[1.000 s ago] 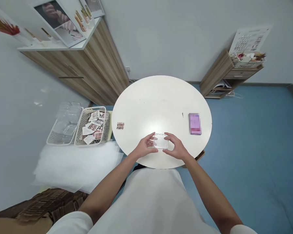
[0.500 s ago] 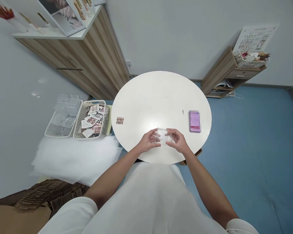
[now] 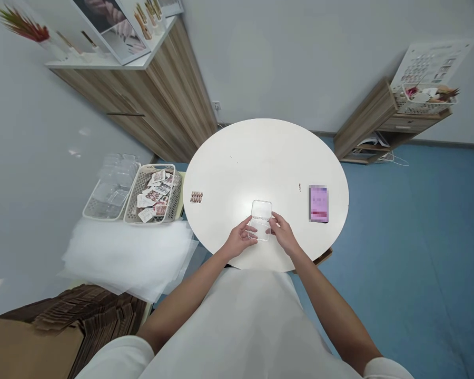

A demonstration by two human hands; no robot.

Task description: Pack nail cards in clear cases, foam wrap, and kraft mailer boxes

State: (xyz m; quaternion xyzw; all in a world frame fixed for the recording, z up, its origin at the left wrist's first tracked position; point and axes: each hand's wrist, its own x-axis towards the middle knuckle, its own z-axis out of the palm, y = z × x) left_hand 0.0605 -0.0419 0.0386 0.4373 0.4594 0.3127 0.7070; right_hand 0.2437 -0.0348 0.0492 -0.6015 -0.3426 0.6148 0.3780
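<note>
Between my two hands is a clear plastic hinged box [image 3: 262, 209], its lid swung up and back from the lower half. My left hand [image 3: 239, 239] grips the box's left side, thumb near its lower edge and fingers at the hinge. On the other side, my right hand [image 3: 283, 232] holds the right edge with its fingers. The box is just above or on the near part of the white oval table [image 3: 268, 152]; I cannot tell which. To the left on the table lies a card of brown press-on nails [image 3: 196, 197].
A purple pack [image 3: 318, 203] lies at the table's right, beside a small dark item [image 3: 299, 187]. Left of the table stand a basket of nail cards [image 3: 173, 195], a basket of clear boxes [image 3: 106, 215], white sheets [image 3: 122, 252] and brown cardboard [image 3: 27, 347]. Wooden cabinets [image 3: 181, 84] stand behind.
The clear box has gone from closed to opened, its lid now tipped away from me. My right hand has shifted to the box's right edge. The whole view has moved slightly.
</note>
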